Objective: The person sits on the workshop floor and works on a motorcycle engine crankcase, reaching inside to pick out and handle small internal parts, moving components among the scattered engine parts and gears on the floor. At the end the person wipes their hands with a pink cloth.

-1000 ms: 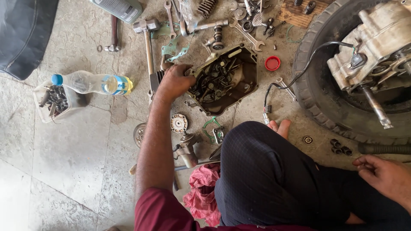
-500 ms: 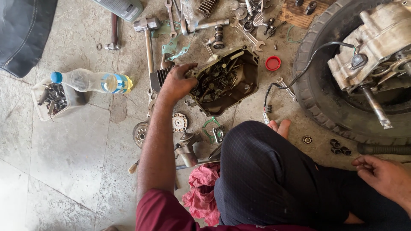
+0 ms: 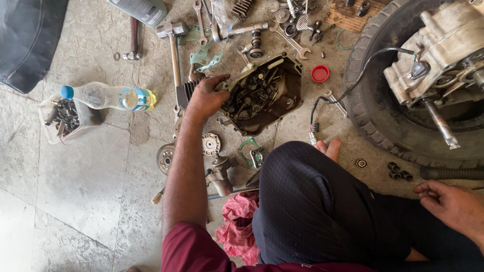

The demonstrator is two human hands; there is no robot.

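Engine cover (image 3: 264, 95), opened, upturned on floor (image 3: 75, 191) beside tyre (image 3: 373, 116); small parts heaped inside, none lifted yet. Left hand (image 3: 205, 98) curled on its rim. Right hand (image 3: 454, 206) loosely curled, empty (resting on knee).

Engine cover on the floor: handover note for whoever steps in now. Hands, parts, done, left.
Left hand: gripping the rim of the open engine cover, which lies on the floor with loose parts inside.
Right hand: empty, resting by the knee near the tyre.
Engine block sits in the tyre. Hammer, spanners, gears and a red rag lie around.
Done: cover is off.
Left: the parts are still scattered, nothing refitted.
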